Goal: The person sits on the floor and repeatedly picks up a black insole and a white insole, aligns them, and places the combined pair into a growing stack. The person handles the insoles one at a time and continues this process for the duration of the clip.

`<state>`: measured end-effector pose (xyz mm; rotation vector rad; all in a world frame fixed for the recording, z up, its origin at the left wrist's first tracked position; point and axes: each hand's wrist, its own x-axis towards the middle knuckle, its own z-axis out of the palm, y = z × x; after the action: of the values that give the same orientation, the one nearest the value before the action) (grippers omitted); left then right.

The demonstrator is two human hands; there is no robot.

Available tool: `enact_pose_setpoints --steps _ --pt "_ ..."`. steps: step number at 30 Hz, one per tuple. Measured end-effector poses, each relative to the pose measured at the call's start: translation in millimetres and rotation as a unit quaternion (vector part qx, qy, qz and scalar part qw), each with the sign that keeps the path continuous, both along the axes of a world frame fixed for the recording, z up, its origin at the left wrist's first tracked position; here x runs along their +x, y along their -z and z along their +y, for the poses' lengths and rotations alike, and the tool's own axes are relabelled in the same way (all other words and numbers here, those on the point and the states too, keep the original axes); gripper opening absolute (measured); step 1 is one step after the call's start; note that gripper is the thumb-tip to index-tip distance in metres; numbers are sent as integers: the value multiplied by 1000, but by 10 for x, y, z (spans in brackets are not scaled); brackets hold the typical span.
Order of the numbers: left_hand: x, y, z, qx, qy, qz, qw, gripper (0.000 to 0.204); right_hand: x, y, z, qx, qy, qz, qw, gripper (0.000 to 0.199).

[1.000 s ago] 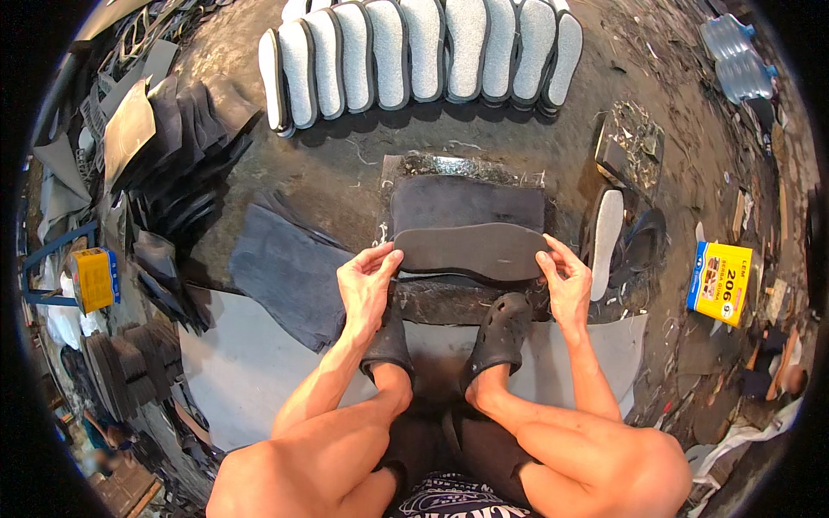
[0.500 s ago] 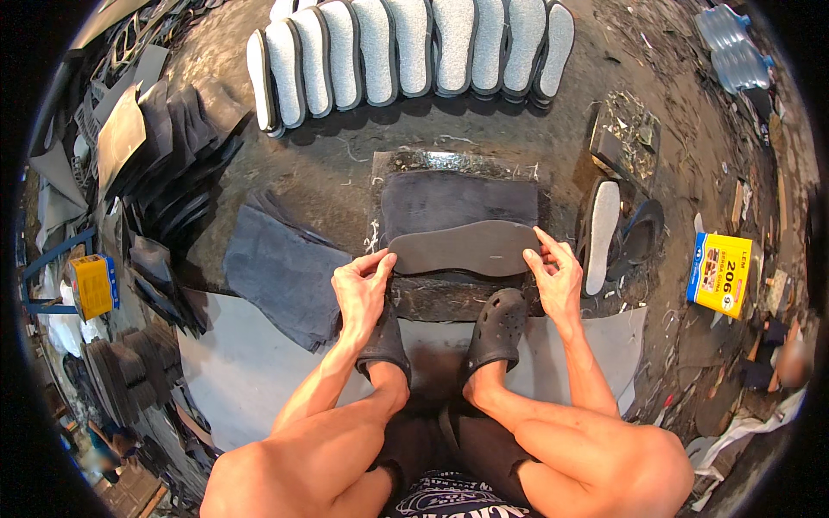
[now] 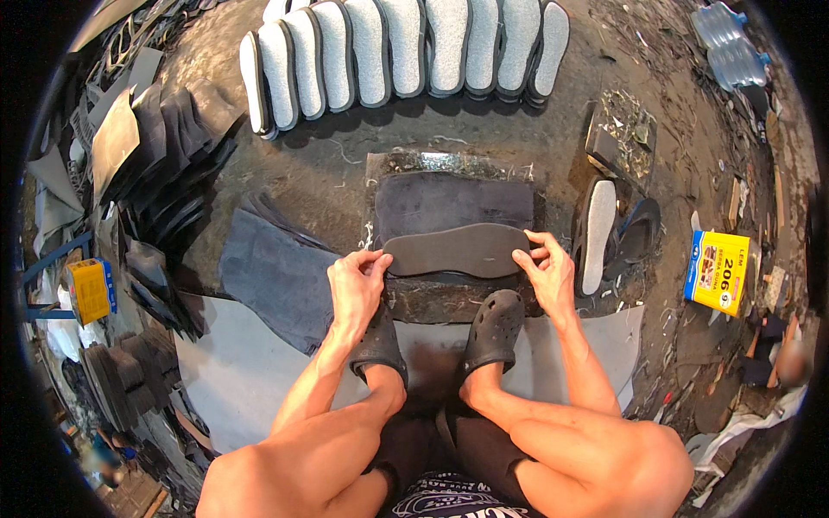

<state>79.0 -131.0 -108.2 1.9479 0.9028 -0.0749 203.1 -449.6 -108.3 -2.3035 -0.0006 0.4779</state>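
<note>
A dark grey shoe sole (image 3: 456, 250) is stretched sideways between my two hands. My left hand (image 3: 357, 281) pinches its left end between thumb and fingers. At the other end, my right hand (image 3: 547, 263) grips the rounded tip in the same way. The sole overlaps the near part of a dark rubber sheet (image 3: 458, 200), which lies on a worn dark work board (image 3: 432, 304). Whether the sole rests on the sheet or hovers just over it, I cannot tell. To the left of my left hand lies a fanned stack of dark sheets (image 3: 272, 272).
Pale-topped soles (image 3: 401, 47) stand in a long row at the far side. A pale-topped sole (image 3: 598, 237), a dark sandal (image 3: 639, 237) and a yellow-blue can (image 3: 721, 272) are on the right. Leaning sheets (image 3: 164, 147) crowd the left. Black clogs (image 3: 494, 337) cover my feet.
The view has shifted slightly, so everything sits a little further left. Both hands keep hold of the sole, which stays in nearly the same place over the sheet.
</note>
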Motion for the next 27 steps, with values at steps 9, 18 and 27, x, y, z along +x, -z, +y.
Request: enact_pose_setpoints --steps 9,18,27 --pt "24 -46 -38 110 109 -107 982 21 333 -256 -235 -4 51 -80 995 73" --pt "108 -269 -195 -107 46 -166 979 25 -115 -112 -903 -132 87 -217 963 78" --pt "141 -268 -269 -399 -62 -244 882 56 -133 -555 -67 254 -31 176 950 39"
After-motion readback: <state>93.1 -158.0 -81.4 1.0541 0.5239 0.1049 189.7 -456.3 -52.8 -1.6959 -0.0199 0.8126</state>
